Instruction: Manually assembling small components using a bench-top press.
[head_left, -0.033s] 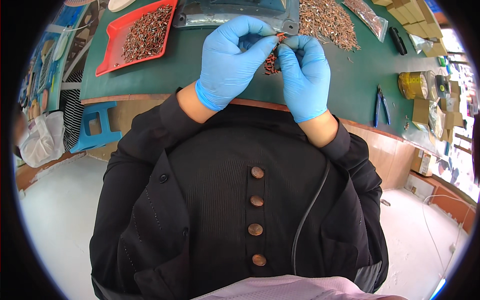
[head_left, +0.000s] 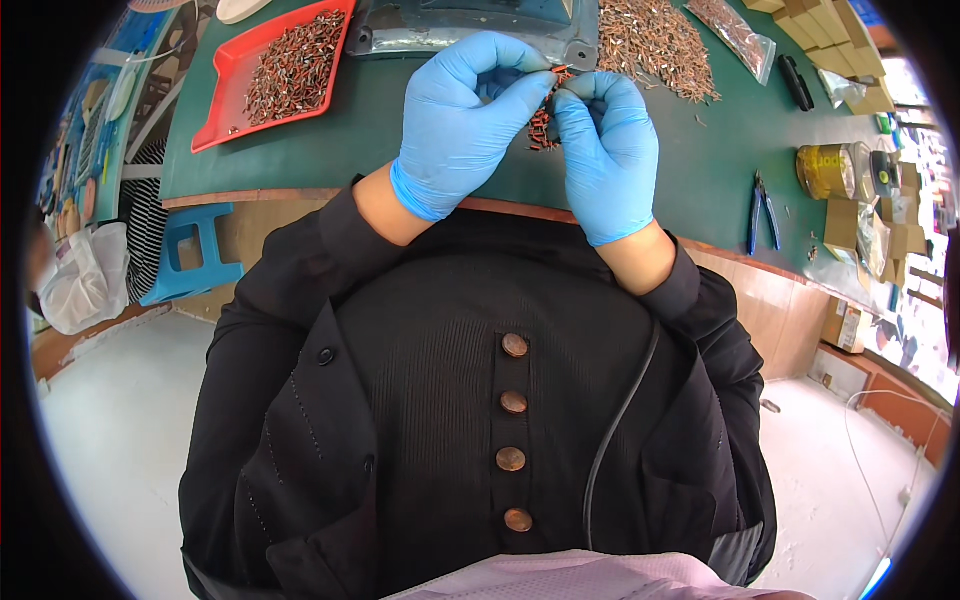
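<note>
Both my hands wear blue gloves and meet over the green mat [head_left: 350,140] near the table's front edge. My left hand [head_left: 465,115] pinches with thumb and forefinger at a small cluster of red-brown parts [head_left: 543,122]. My right hand [head_left: 610,145] is curled shut on the same cluster from the right, fingertips touching those of the left. How the small parts are joined is hidden by the fingers.
A red tray [head_left: 225,80] of similar small parts sits at the back left. A loose pile of parts [head_left: 655,40] lies at the back right beside a grey metal fixture [head_left: 470,30]. Blue-handled pliers [head_left: 762,212] lie to the right. A blue stool [head_left: 190,250] stands below the table's left end.
</note>
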